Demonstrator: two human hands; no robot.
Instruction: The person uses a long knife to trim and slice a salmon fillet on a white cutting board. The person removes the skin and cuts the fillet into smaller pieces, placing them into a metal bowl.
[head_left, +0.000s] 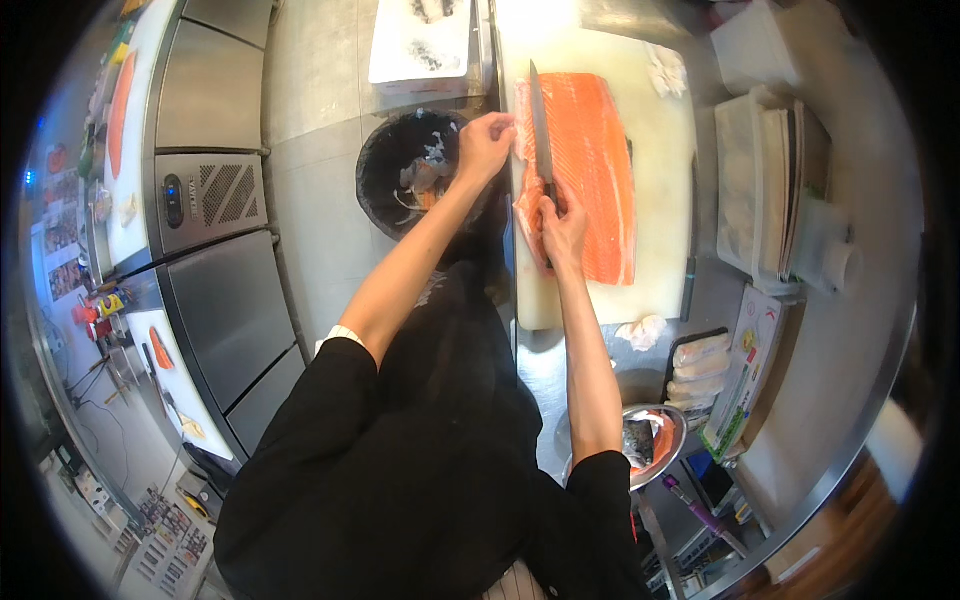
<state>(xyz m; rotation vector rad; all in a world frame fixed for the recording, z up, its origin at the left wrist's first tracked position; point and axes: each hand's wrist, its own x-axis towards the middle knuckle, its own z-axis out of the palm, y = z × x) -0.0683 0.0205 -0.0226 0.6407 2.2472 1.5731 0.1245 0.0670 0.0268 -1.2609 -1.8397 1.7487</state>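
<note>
A large orange salmon fillet (592, 172) lies lengthwise on a white cutting board (664, 225). My right hand (564, 229) is closed round the handle of a long kitchen knife (541, 127); its blade points away from me, over the fillet's left part. Left of the blade, a strip of the fish (531, 214) looks partly parted from the rest. The thumb and fingertips of my left hand (486, 146) pinch the fillet's pale left edge, just beyond the board's side. Exactly what lies between those fingertips is small and partly hidden.
Below my left arm stands a black-lined bin (375, 176) with fish scraps. Crumpled white cloths (642, 332) lie near the board. At right are a plastic container (735, 184), wrapped rolls on a tray (699, 367) and a metal bowl (679, 442) of fish pieces. Steel cabinets (214, 90) line the left.
</note>
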